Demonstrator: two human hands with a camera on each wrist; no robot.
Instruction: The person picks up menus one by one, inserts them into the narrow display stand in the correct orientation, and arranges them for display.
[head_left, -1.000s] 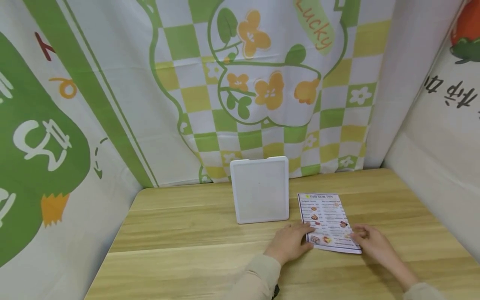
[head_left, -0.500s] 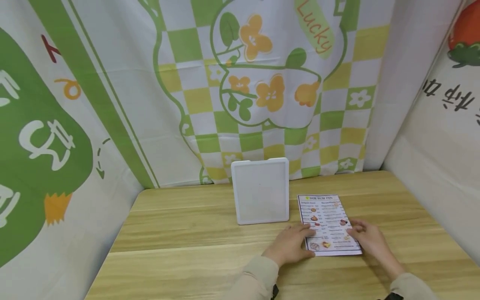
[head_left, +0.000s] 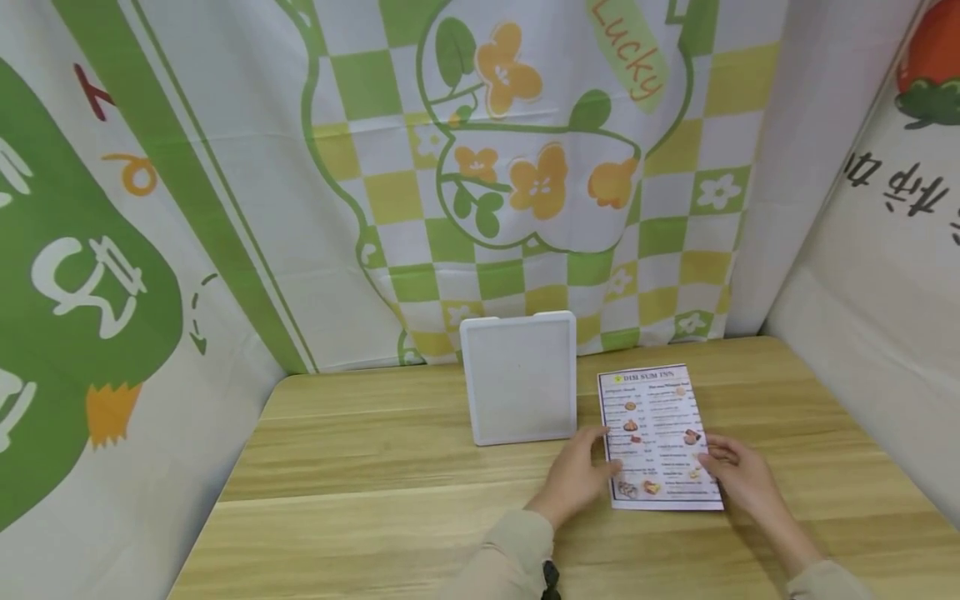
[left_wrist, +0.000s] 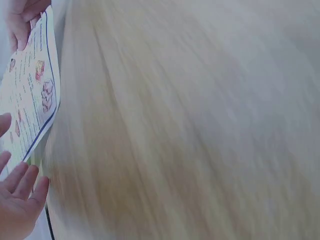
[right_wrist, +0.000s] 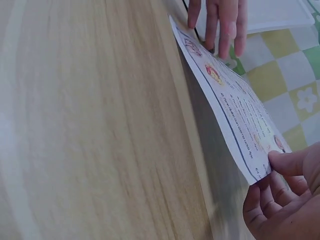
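Note:
A printed menu sheet [head_left: 660,442] headed "DIM SUM INN" is tilted up off the wooden table, with a gap and shadow under its near edge. My right hand [head_left: 742,475] pinches its right edge, thumb [right_wrist: 287,162] on the printed face and fingers beneath. At the left edge is my left hand [head_left: 573,479]; its fingers [left_wrist: 37,187] are straight and spread apart in the left wrist view. Whether these fingers touch the sheet is hard to tell. To the left stands a white rectangular frame-like board [head_left: 520,379], upright at the back.
The wooden table [head_left: 337,483] runs back to a hanging cloth [head_left: 405,200] with green and yellow checks. Printed cloth walls [head_left: 877,308] border both sides. The white board stands close to the left hand's fingertips.
The menu's far edge has risen, so the sheet tilts toward me. My left hand has shifted from lying over the sheet's left side to beside its edge. The white board stays put.

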